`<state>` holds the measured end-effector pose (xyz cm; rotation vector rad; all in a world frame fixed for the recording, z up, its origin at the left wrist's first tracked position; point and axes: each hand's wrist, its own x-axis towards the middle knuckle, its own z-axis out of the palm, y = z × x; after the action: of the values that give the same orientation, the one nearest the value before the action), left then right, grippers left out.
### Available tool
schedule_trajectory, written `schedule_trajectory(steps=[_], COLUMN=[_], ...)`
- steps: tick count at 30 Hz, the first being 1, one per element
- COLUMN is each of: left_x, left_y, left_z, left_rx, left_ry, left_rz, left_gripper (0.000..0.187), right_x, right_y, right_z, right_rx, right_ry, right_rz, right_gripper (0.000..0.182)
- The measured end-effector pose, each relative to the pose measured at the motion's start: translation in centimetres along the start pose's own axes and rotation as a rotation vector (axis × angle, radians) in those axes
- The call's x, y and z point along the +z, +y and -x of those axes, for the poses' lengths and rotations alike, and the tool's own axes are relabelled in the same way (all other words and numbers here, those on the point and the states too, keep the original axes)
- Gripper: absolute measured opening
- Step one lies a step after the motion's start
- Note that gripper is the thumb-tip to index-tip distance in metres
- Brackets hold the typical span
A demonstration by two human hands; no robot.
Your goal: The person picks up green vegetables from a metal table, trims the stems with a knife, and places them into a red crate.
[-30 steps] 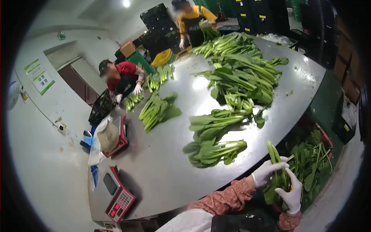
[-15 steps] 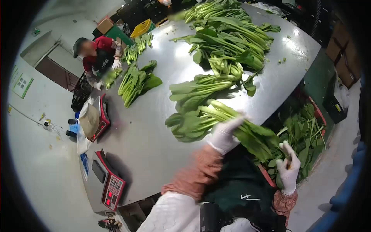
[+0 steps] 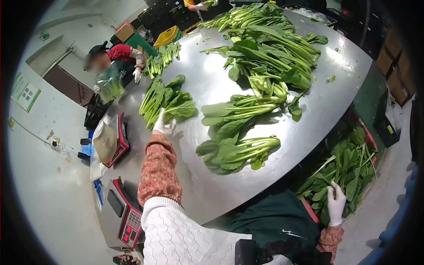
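Note:
My left hand (image 3: 164,123), in a white glove, reaches across the metal table (image 3: 190,172) to the near end of a bunch of leafy greens (image 3: 165,99). Its fingers are apart, with the fingertips right at the stalks. Nearer to me lies a smaller bunch of greens (image 3: 240,152), and just beyond it another bunch (image 3: 243,108). My right hand (image 3: 336,205), also gloved, is raised over the near side of a red crate (image 3: 370,138) filled with loose leaves (image 3: 342,170). Its fingers are apart and nothing shows in them.
A large heap of greens (image 3: 274,48) covers the table's far side. Two red scales, one near (image 3: 128,221) and one farther (image 3: 121,143), stand along the left edge. Across the table a co-worker (image 3: 117,62) holds a clear bag of greens (image 3: 110,88). Cardboard boxes (image 3: 393,57) stand at right.
My left hand has let go of the greens and moved left to the other bunch. My right hand stays by the crate. The co-worker's bag of greens now shows raised.

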<state>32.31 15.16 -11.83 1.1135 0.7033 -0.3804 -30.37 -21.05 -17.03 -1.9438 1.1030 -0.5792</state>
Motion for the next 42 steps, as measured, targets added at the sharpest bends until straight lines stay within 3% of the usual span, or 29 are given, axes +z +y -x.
schedule_trajectory(steps=[1,2,3,4,5,7,9,13,16,17,18,19,31,42], left_x=[-1.0,-1.2,-1.6,-1.6,-2.3,-4.9,-5.5,-4.5,-4.4,-4.3,-5.5,-5.3,-5.4,-5.5], left_y=[-0.9,-2.4,-3.7,-6.3,-7.8,-11.5,-13.8,-14.9,-15.1,-15.1,-15.1,-15.3,-15.0,-14.9], left_z=[-2.3,-1.6,-2.5,-2.1,-1.7,-3.6,-1.1,1.0,1.3,1.5,-0.2,-0.1,-1.2,-1.4], left_rx=[0.067,0.304,0.364,0.488,0.620,1.063,1.060,1.282,1.368,1.336,1.601,1.399,1.557,1.503], left_ry=[0.011,-0.039,-0.083,0.098,0.119,0.181,-0.005,0.207,0.174,0.162,0.261,0.183,0.296,0.258], left_rz=[-0.298,-0.606,-0.758,-0.745,-0.901,-0.878,-0.517,-0.934,-0.954,-0.936,-1.143,-0.989,-1.199,-1.153], left_gripper=[0.086,0.083,0.075,0.069,0.067,0.055,0.044,0.040,0.042,0.043,0.043,0.042,0.033,0.030], right_x=[0.6,1.0,1.5,1.8,1.9,2.6,3.8,4.7,6.3,5.8,5.9,6.2,7.2,7.0], right_y=[0.8,2.3,3.6,4.1,4.4,7.3,12.6,16.7,20.3,18.6,18.8,19.0,18.6,18.3], right_z=[-0.1,-0.3,-0.4,-0.4,-0.5,-0.3,0.3,1.6,2.8,3.0,3.2,3.4,3.6,3.4], right_rx=[-0.092,-0.069,-0.043,0.017,0.077,0.142,0.152,0.117,0.052,0.176,0.189,0.213,0.269,0.333], right_ry=[0.039,0.020,-0.001,-0.042,-0.089,-0.148,-0.163,-0.194,-0.084,-0.158,-0.172,-0.172,-0.185,-0.206], right_rz=[0.088,0.133,0.176,0.209,0.245,0.255,0.187,0.343,0.301,0.328,0.377,0.420,0.494,0.492], right_gripper=[0.027,0.027,0.026,0.025,0.024,0.023,0.024,0.025,0.022,0.025,0.025,0.026,0.033,0.034])
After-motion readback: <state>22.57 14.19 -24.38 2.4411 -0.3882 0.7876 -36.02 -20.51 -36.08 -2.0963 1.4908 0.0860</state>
